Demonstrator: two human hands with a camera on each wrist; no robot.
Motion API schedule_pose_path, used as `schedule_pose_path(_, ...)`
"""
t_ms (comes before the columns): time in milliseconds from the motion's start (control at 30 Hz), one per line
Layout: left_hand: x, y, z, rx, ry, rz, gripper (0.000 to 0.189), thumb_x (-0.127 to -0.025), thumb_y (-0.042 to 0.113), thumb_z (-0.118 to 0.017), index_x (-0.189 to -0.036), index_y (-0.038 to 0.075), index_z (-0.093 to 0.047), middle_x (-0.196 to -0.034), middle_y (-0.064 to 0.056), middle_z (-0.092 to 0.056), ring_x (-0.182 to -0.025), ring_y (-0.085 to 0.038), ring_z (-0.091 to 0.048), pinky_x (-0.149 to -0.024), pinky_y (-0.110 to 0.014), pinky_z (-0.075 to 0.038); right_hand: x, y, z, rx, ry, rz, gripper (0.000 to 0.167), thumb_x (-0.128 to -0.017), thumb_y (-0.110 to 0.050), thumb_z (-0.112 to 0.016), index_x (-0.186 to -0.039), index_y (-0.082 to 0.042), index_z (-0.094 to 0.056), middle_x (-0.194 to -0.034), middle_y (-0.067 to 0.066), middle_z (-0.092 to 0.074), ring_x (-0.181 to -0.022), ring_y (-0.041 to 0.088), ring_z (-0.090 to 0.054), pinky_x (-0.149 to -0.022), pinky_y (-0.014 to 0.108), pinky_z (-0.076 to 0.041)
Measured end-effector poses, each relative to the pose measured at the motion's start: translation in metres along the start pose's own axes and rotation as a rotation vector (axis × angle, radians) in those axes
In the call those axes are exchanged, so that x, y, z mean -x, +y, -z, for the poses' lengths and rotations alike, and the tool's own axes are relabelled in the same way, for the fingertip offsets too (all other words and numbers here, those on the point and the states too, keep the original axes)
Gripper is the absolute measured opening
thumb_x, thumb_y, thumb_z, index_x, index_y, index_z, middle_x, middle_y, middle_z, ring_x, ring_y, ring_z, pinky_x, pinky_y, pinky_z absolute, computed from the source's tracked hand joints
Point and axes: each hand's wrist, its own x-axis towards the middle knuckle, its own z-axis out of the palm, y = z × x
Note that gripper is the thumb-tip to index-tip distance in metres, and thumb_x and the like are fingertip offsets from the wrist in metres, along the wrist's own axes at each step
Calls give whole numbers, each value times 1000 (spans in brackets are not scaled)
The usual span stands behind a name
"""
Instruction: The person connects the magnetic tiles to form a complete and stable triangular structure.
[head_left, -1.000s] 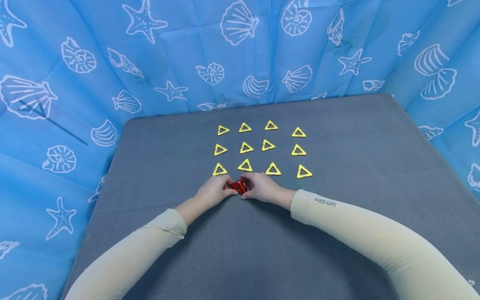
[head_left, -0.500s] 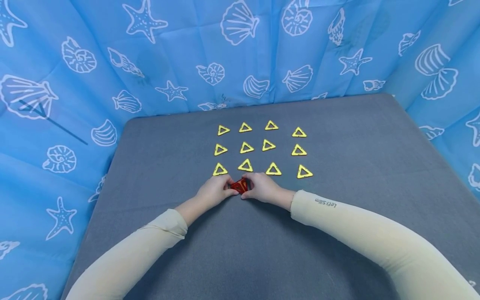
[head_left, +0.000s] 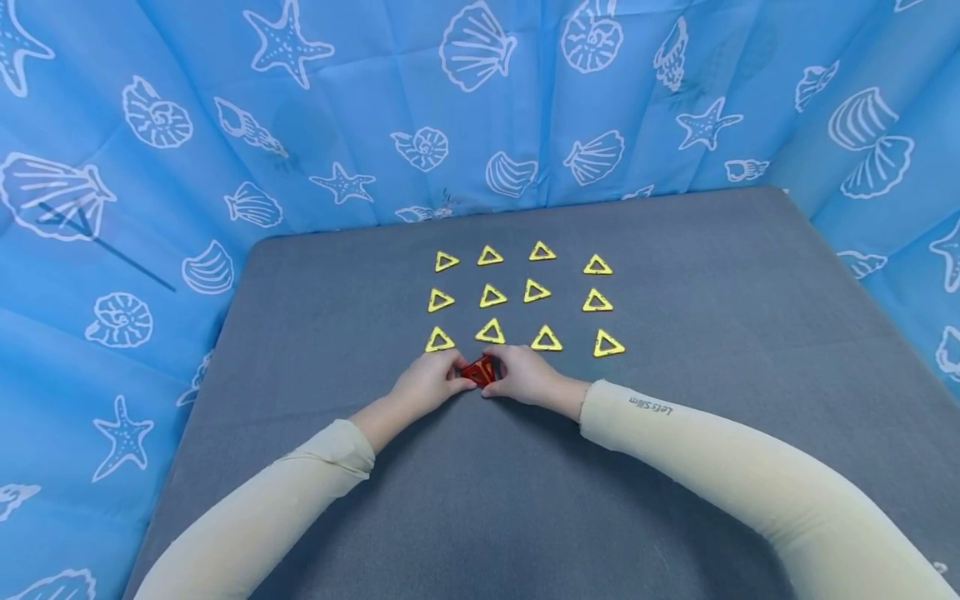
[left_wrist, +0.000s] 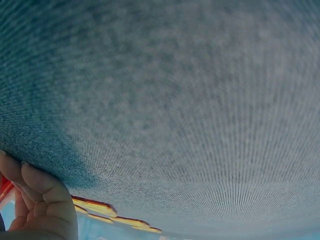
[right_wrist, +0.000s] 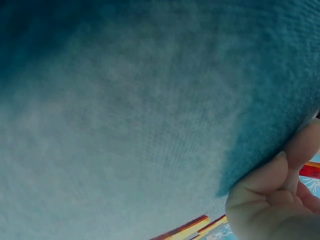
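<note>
At the middle of the table, both hands hold a small glossy red piece with triangular faces (head_left: pixel 480 372), one from each side. My left hand (head_left: pixel 430 382) grips its left side between thumb and fingers. On the right side, my right hand (head_left: pixel 529 375) pinches it the same way. Only a red edge (left_wrist: pixel 5 186) shows past the fingers in the left wrist view, and a red strip (right_wrist: pixel 311 170) shows beside the right fingers. The fingers cover much of the piece. Just beyond the hands lies the nearest row of flat yellow triangle frames (head_left: pixel 491 323).
Several more yellow triangle frames lie flat farther back, in a middle row with a triangle (head_left: pixel 597 293) at its right end and a far row with another triangle (head_left: pixel 542 244). The grey cloth-covered table (head_left: pixel 337 283) is bordered by a blue shell-print curtain (head_left: pixel 360 100).
</note>
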Motion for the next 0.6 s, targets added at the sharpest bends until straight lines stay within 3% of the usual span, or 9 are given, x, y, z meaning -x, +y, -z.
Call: schedule_pose_path(600,1,1,-1,5,3,6,23,-87,26,-75,-97,7,-68,-66,4,-53,-57,-9,-47,-52,-24,-36,0,3,0,-26,2,-2,57,-82,-17,-80,-129,3,-55,-75,4,-57,-61,14,-49,-55,26,-39)
